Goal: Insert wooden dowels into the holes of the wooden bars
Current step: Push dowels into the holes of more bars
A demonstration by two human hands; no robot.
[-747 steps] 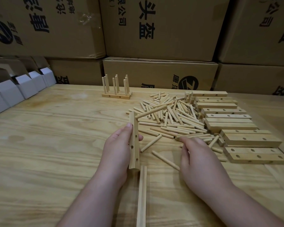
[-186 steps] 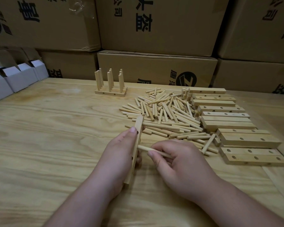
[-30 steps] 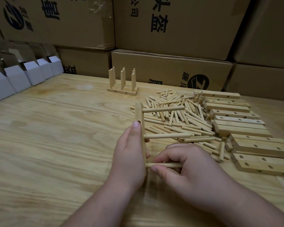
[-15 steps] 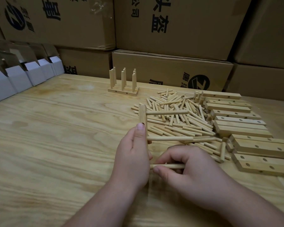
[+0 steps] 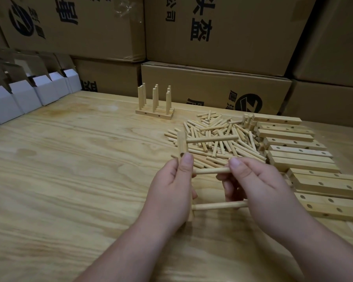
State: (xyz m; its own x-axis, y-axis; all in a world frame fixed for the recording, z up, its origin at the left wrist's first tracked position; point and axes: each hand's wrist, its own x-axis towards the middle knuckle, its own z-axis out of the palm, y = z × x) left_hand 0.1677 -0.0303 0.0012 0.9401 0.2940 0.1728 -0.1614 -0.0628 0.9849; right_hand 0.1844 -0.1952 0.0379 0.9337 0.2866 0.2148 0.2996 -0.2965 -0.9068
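My left hand (image 5: 171, 192) grips a wooden bar (image 5: 181, 145) held upright on its end above the table. Three dowels stick out of the bar to the right: a top dowel (image 5: 212, 139), a middle dowel (image 5: 210, 170) and a bottom dowel (image 5: 218, 205). My right hand (image 5: 259, 188) pinches the free end of the middle dowel between thumb and fingers. The bar's lower part is hidden behind my left hand. A pile of loose dowels (image 5: 218, 137) lies behind the hands.
A row of drilled wooden bars (image 5: 298, 151) lies along the right. A finished stack of bars with upright dowels (image 5: 155, 106) stands at the back. White cartons (image 5: 25, 96) line the left edge, large cardboard boxes (image 5: 216, 86) the rear. Bare wooden table (image 5: 69, 169) spreads left.
My right hand left the bottom dowel and rose to the middle dowel, now pinching its end. The left hand keeps hold of the bar.
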